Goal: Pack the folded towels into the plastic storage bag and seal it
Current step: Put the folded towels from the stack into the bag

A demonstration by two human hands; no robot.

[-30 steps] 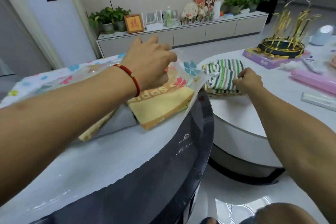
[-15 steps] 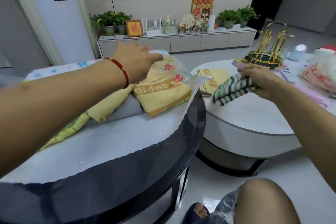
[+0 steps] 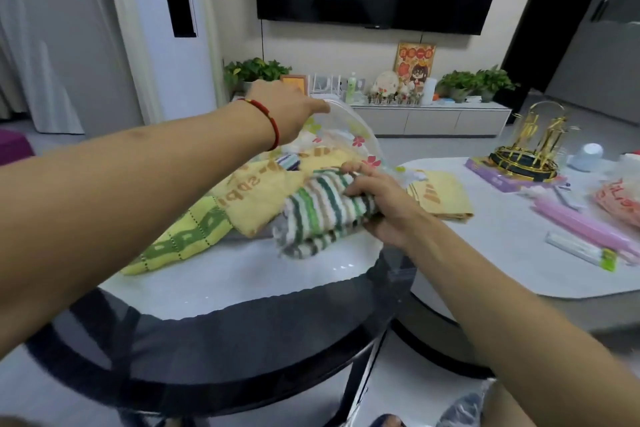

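Striped towel now at bag mouth, both hands gripping.

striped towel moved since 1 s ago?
Yes. The striped towel has left the white table, where a yellow towel remains, and the right hand now holds it at the storage bag mouth over the dark-rimmed table.

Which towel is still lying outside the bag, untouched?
The folded yellow towel on the white table, right of the right hand, which holds the striped towel.
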